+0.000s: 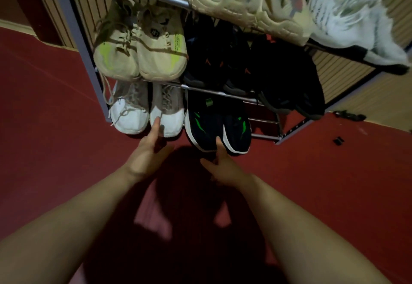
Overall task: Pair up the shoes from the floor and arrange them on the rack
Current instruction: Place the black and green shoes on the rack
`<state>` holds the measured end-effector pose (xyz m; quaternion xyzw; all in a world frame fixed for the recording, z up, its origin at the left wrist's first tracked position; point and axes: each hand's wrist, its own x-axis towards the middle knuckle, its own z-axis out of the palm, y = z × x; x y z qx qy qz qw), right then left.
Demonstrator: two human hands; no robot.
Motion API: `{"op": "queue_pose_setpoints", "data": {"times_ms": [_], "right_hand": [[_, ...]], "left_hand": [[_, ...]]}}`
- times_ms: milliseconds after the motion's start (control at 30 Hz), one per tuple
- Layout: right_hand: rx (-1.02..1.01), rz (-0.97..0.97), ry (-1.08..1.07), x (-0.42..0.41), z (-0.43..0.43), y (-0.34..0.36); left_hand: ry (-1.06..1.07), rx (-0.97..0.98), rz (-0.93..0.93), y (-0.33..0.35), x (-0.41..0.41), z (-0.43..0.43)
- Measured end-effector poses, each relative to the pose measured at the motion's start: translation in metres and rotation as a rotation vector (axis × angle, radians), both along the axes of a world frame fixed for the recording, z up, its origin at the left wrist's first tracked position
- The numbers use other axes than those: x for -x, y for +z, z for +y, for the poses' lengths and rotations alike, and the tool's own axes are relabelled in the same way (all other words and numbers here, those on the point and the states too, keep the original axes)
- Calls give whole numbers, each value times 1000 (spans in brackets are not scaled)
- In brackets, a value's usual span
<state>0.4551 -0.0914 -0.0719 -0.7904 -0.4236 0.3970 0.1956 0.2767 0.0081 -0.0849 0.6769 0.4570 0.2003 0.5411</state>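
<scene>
Touching toes at the rack's (73, 27) bottom edge, my open left hand (149, 152) meets a white-toed sneaker (171, 123), my open right hand (225, 168) a black-green sneaker (205, 125): probably light, soft-topped, best pushed by the soles.

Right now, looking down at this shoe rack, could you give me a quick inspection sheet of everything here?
Surface: red floor, no shoes lying on it in view.
Job's things: metal rack holds paired shoes; white pair and black-green pair on the bottom shelf.
Clutter: two small dark bits on the floor at right.
Hands: left hand touches a white toe; right hand touches a black toe; both hold nothing.
Cables: nothing seen.
Surroundings: slatted wall panel behind the rack.
</scene>
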Motion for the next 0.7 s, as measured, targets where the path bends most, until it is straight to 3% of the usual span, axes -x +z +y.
{"op": "queue_pose_setpoints", "data": {"times_ms": [133, 333, 500, 600, 700], "right_hand": [[141, 295, -398, -25, -11, 15], [195, 307, -634, -73, -16, 9], [20, 613, -874, -77, 0, -19], [-134, 805, -885, -73, 12, -37], [-209, 814, -910, -77, 19, -41]], "left_hand": [[-3, 128, -116, 5, -30, -14], [-136, 116, -91, 32, -39, -29], [-149, 134, 16, 49, -29, -27], [-83, 119, 178, 45, -26, -18], [-28, 147, 218, 45, -34, -18]]}}
